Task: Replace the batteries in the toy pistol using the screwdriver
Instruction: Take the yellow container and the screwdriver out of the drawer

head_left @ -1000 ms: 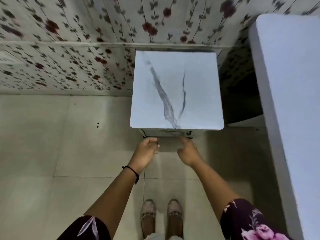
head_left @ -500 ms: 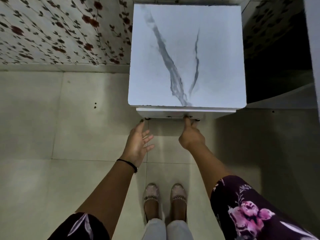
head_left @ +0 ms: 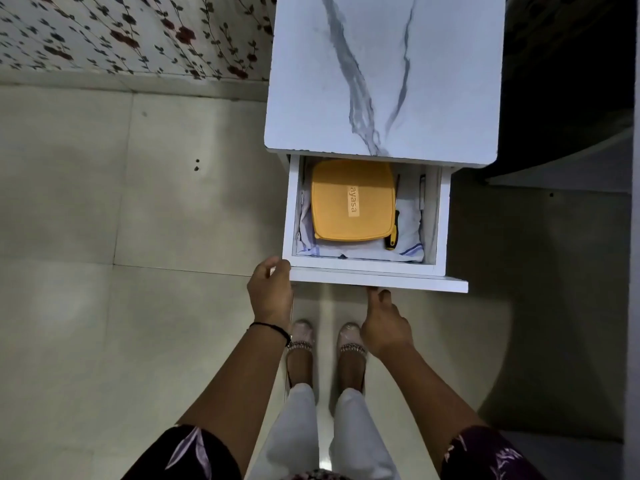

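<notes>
Cabinet (head_left: pixel 381 74): marble-patterned top, drawer (head_left: pixel 377 273) stood pulled out.
Container (head_left: pixel 352 199): yellow, in drawer's middle.
Left hand (head_left: pixel 270 292): curled on drawer's front-left corner.
Right hand (head_left: pixel 384 325): fingers hidden under front edge; grip unclear.
Screwdriver (head_left: pixel 393 233): inside drawer, near its right wall, just beyond both hands.

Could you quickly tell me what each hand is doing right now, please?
Left hand: curled on the white wooden drawer's front corner.
Right hand: holds nothing visible, fingertips under the drawer front.

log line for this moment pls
drawer open | left hand on front corner | right hand under front | screwdriver beside yellow box
</notes>
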